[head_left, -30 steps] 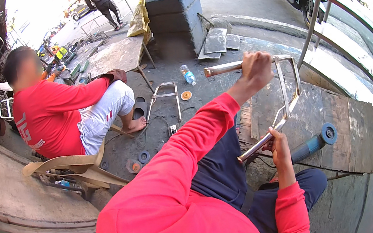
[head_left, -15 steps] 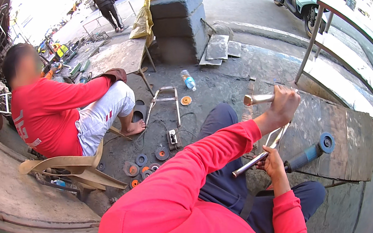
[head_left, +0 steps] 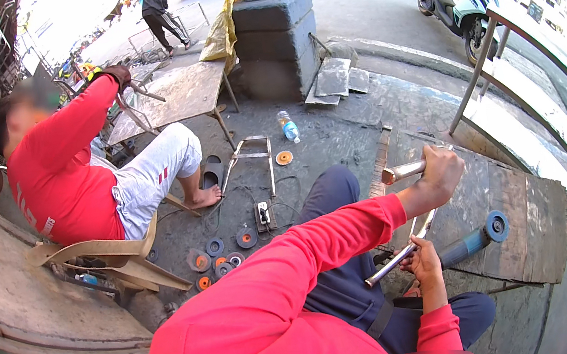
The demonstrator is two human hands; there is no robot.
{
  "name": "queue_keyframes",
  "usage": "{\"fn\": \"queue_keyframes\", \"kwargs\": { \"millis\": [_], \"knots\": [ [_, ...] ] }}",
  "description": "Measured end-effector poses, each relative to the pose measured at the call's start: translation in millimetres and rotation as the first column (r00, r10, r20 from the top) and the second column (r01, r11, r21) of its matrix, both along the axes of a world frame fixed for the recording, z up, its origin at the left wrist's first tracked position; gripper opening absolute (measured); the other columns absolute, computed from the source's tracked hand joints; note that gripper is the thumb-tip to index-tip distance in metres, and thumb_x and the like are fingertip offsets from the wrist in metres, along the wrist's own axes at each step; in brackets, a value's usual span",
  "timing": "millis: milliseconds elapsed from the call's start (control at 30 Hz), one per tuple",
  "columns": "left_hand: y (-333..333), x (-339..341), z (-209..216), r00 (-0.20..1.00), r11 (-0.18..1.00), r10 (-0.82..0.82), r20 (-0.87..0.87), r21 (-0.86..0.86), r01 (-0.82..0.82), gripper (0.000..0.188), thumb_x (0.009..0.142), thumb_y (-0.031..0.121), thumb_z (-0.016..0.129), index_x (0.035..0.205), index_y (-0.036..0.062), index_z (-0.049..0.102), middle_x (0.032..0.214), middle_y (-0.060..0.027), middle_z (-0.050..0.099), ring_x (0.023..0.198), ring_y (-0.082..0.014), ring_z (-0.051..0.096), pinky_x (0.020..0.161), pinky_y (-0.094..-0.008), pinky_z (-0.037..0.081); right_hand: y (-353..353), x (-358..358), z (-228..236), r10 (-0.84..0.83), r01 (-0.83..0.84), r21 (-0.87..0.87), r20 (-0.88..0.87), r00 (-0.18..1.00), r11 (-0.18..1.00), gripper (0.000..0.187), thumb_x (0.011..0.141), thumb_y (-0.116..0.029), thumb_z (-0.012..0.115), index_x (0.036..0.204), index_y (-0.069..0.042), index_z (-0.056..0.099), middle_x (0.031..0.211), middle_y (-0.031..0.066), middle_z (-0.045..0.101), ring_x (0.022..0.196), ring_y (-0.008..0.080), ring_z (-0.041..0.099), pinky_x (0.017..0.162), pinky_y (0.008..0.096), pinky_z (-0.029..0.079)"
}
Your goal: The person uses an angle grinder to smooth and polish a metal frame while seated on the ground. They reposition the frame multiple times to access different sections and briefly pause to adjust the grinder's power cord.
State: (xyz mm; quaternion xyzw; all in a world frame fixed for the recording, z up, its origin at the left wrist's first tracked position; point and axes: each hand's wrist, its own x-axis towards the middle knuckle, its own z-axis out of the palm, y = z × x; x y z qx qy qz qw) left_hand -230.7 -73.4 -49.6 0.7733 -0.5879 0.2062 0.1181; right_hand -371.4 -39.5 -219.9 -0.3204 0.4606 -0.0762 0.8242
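A shiny bent metal tube frame (head_left: 391, 267) is held across the low work board by both my hands. My left hand (head_left: 442, 172) is closed round its far bar, whose open end sticks out to the left. Lower down, my right hand (head_left: 424, 258) grips the near bar between thumb and fingers. The joining part of the frame is partly hidden behind my left wrist. Just right of my right hand, a blue angle grinder (head_left: 466, 246) with a blue-rimmed disc lies on the wooden board (head_left: 526, 212); neither hand touches it.
On the left a seated co-worker (head_left: 68, 174) in red raises a metal frame. Several grinding discs (head_left: 246, 235), a power outlet (head_left: 263, 214), cords, a plastic bottle (head_left: 287, 127) and another tube frame (head_left: 250, 154) lie on the ground. A metal rack (head_left: 482, 71) stands right.
Both my hands have shifted slightly with the tube frame, the left one downward. The co-worker has raised an arm with a metal frame. A person in the background has bent forward.
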Motion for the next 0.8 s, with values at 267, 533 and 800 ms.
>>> {"fn": "queue_keyframes", "kwargs": {
  "millis": [267, 533, 800],
  "knots": [
    [14, -19, 2, 0.994, 0.995, 0.093, 0.054, -0.031, -0.092, 0.007, 0.074, 0.016, 0.066, 0.076, 0.0101, 0.070, 0.074, -0.0065, 0.066, 0.073, -0.0197, 0.061, 0.064, -0.0384, 0.039, 3, -2, -4, 0.009, -0.009, 0.012, 0.052, 0.999, 1.000, 0.031, 0.096, -0.037, 0.053, 0.096, -0.005, 0.053, 0.089, 0.0248, 0.069, 0.052, 0.0233, 0.061, 0.055, 0.0407, 0.056],
    [-18, -10, 21, 0.999, 0.997, -0.043, -0.001, 0.064, 0.043, 0.005, 0.073, 0.015, 0.068, 0.074, 0.0133, 0.073, 0.073, -0.0057, 0.068, 0.072, -0.0201, 0.063, 0.061, -0.0390, 0.037, 0, 7, 15, -0.042, 0.036, 0.068, 0.098, 0.994, 0.997, 0.032, 0.096, -0.035, 0.052, 0.101, -0.004, 0.050, 0.089, 0.0245, 0.068, 0.053, 0.0212, 0.058, 0.054, 0.0370, 0.055],
    [-17, -12, 33, 0.964, 0.948, -0.257, -0.074, 0.175, 0.266, 0.009, 0.073, 0.013, 0.070, 0.079, 0.0144, 0.076, 0.074, -0.0036, 0.069, 0.072, -0.0249, 0.067, 0.059, -0.0457, 0.040, 12, 8, 24, -0.143, 0.136, 0.068, 0.113, 0.983, 0.988, 0.029, 0.097, -0.032, 0.052, 0.099, -0.004, 0.048, 0.084, 0.0258, 0.066, 0.048, 0.0201, 0.055, 0.049, 0.0340, 0.053]
  ]
}}
